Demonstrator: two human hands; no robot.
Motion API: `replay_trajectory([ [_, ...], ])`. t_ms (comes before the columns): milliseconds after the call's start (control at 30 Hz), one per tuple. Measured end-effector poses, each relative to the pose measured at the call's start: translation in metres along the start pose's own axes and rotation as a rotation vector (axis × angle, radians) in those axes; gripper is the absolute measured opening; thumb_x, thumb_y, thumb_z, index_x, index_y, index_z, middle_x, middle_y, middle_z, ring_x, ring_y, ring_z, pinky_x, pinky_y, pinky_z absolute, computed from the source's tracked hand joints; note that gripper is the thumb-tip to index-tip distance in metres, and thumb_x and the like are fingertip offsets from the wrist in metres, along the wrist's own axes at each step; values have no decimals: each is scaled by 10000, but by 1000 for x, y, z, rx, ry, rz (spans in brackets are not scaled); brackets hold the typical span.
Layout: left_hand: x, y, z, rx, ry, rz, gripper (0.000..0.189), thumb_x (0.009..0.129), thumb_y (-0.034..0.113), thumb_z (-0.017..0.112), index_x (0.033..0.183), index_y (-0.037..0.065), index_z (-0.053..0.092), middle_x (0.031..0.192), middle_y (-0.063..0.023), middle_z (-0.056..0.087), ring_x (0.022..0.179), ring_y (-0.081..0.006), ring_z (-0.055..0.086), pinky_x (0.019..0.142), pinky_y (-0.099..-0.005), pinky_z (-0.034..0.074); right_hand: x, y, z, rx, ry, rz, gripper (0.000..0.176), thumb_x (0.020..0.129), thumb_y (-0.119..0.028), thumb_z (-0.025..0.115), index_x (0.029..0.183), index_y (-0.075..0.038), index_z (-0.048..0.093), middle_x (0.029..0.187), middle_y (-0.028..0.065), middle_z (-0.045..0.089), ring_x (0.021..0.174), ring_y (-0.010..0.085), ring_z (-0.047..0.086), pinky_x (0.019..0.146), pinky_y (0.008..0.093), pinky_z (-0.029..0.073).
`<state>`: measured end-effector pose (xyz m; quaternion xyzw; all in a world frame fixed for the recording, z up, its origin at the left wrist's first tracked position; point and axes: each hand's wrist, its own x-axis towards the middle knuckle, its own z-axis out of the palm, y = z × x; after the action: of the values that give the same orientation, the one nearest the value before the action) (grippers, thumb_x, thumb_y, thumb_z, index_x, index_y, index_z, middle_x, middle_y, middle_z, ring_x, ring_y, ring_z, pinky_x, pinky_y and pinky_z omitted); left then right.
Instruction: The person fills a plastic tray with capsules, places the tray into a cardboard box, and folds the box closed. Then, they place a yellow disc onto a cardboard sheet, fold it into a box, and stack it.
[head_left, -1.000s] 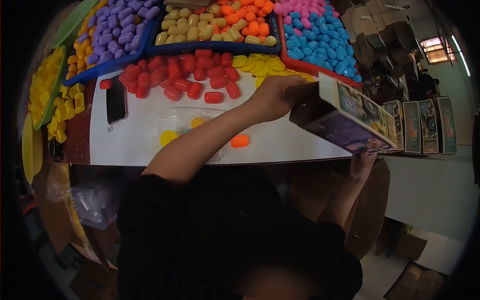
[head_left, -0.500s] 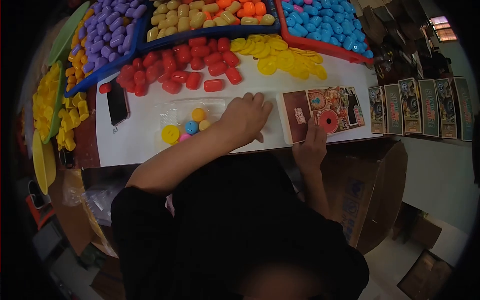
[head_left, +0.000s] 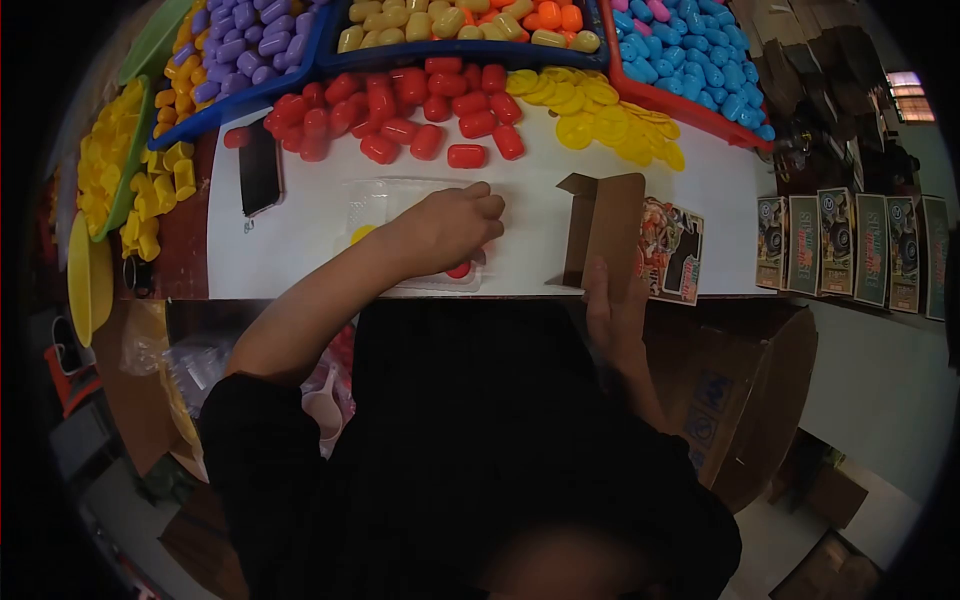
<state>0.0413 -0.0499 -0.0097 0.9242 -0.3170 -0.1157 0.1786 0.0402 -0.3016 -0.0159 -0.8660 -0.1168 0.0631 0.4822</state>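
Observation:
My left hand [head_left: 455, 230] is over the right part of a clear plastic tray [head_left: 375, 200], with its fingers curled. What they hold, if anything, is hidden. A yellow piece [head_left: 362, 233] and a red piece [head_left: 458, 270] show in the tray beside the hand and under it. To the right, my right hand [head_left: 615, 310] grips the lower edge of a brown cardboard box [head_left: 612, 225], which stands tilted with a flap open at its left. Partly behind this box lies a colourful printed panel [head_left: 672, 245].
Red capsules [head_left: 400, 130] and yellow discs [head_left: 620, 130] lie behind the tray. Farther back are blue trays [head_left: 450, 57] and a red tray [head_left: 690, 112] of coloured capsules. A phone [head_left: 260, 175] is at left, printed boxes [head_left: 840, 240] stand at right.
The box has been tipped up from lying flat, showing its plain brown side and an open flap. My left hand has moved left, over the tray, and its fingers have curled in.

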Motion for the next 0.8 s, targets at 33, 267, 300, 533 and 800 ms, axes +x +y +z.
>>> replay_trajectory([
  [33, -3, 1, -1, -21, -46, -27, 297, 746, 242, 685, 968, 58, 616, 1070, -94, 543, 1070, -260, 483, 813, -362, 453, 2, -3, 3, 5, -1, -17, 204, 909, -121, 476, 791, 30, 544, 641, 190, 552, 568, 327, 571, 511, 388, 415],
  [267, -54, 8, -14, 91, 60, -300, 1108, 499, 528, 795, 1401, 137, 285, 1449, -175, 192, 1293, -380, 252, 993, -657, 232, 0, -14, 20, 31, -134, -9, 203, 901, -119, 491, 778, 36, 542, 627, 184, 546, 551, 304, 566, 494, 376, 409],
  [300, -61, 5, -11, 124, -37, -380, 1292, 428, 445, 852, 1445, 187, 97, 1432, -188, 188, 1301, -381, 243, 976, -709, 190, -2, -17, 22, 27, -139, -11, 203, 901, -119, 491, 778, 36, 542, 627, 184, 546, 551, 304, 566, 494, 376, 409],
  [533, -76, -1, -12, 16, -61, -435, 1175, 509, 239, 807, 1450, 203, 104, 1311, -187, 338, 1267, -359, 298, 983, -682, 194, -8, -25, 31, 20, -216, -58, 166, 891, -96, 489, 801, 24, 560, 587, 147, 541, 502, 256, 557, 466, 352, 406],
  [800, -51, 5, -2, -19, 105, -275, 1191, 494, 275, 820, 1449, 197, 113, 1300, -185, 354, 1242, -358, 326, 962, -677, 226, -11, -51, 38, 145, -230, -18, 142, 887, -77, 475, 830, 20, 562, 637, 112, 568, 542, 194, 584, 492, 302, 438],
])
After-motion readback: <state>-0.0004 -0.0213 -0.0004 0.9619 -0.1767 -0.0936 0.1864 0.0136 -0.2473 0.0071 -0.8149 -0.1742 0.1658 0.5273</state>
